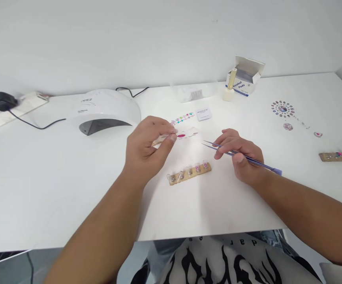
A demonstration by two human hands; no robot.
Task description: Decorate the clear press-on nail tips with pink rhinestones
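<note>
Strip (185, 176): lies on the table (70, 197), bearing five nails (198, 168).
Left hand (149, 145): reaches beyond the strip's left end, thumb and forefinger together; anything pinched between, too small to tell.
Sheet (190, 134): shows beyond the strip, pink-marked, beside the left fingertips.
Right hand (243, 153): right of the strip, fingers clamped on tweezers (255, 161), tips apart.
Lamp (111, 104): stands beyond and left of the strip.

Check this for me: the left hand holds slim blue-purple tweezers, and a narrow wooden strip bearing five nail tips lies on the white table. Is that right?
Not quite: the head view shows the slim blue-purple tweezers in the right hand, not the left hand. The narrow wooden strip bearing five nail tips does lie on the white table.
</note>
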